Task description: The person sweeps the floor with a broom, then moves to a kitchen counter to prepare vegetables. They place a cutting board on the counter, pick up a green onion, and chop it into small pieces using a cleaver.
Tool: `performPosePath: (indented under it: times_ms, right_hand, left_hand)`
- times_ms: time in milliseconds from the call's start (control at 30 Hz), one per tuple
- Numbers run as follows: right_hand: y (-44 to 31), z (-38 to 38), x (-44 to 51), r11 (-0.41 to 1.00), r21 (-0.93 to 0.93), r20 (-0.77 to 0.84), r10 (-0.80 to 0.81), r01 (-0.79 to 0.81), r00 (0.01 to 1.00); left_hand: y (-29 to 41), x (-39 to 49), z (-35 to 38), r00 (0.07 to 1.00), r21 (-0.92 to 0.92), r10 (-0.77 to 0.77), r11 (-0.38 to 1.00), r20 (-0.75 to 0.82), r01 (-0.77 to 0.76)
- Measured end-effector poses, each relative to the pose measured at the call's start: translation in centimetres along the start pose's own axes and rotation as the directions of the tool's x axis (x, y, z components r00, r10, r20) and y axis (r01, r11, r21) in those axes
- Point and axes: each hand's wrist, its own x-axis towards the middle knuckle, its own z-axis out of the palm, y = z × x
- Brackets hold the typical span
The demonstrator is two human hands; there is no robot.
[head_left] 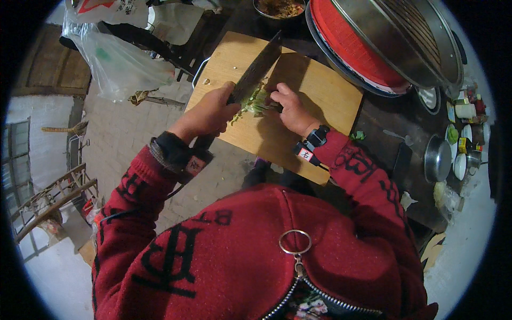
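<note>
My left hand [210,110] is closed round the handle of a cleaver [258,66], whose broad dark blade slants up and to the right over a wooden cutting board [320,96]. Pale green vegetable, partly cut into small pieces [256,106], lies on the board just right of the blade's near end. My right hand [294,110] has its lower fingers curled on the right end of the vegetable, while the upper fingers are lifted. Small pale bits lie on the board left of the blade. Both wrists wear dark straps with small devices.
A metal bowl of food [280,9] stands beyond the board. Stacked round containers, with a red basket [352,52] and a metal steamer [400,40], rise at the upper right. A metal basin [437,159] and dishes stand far right. A plastic bag [120,60] hangs at the upper left.
</note>
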Motion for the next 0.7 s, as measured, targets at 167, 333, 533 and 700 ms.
performPosePath:
  times_ms: [167,333,533,700]
  right_hand:
    - [2.3,2.0,-0.2,0.491,0.746,0.128,0.557,-0.45,0.821]
    - [2.4,1.9,-0.6,0.932,0.322,-0.084,0.203,-0.166,0.976]
    - [0.9,0.6,-0.6,0.996,-0.03,-0.083,-0.089,0.086,0.993]
    - [1.7,1.2,-0.7,0.995,-0.085,-0.066,-0.057,0.051,0.996]
  left_hand:
    - [1.4,-0.5,-0.2,1.0,-0.034,-0.024,0.999,0.019,0.024]
    - [0.3,-2.0,2.0,0.996,-0.074,-0.081,0.994,-0.033,0.079]
    - [-2.6,-0.2,4.9,0.947,0.179,0.234,0.964,-0.219,-0.197]
    - [-1.8,0.6,3.7,0.99,0.035,0.076,0.997,-0.117,-0.072]
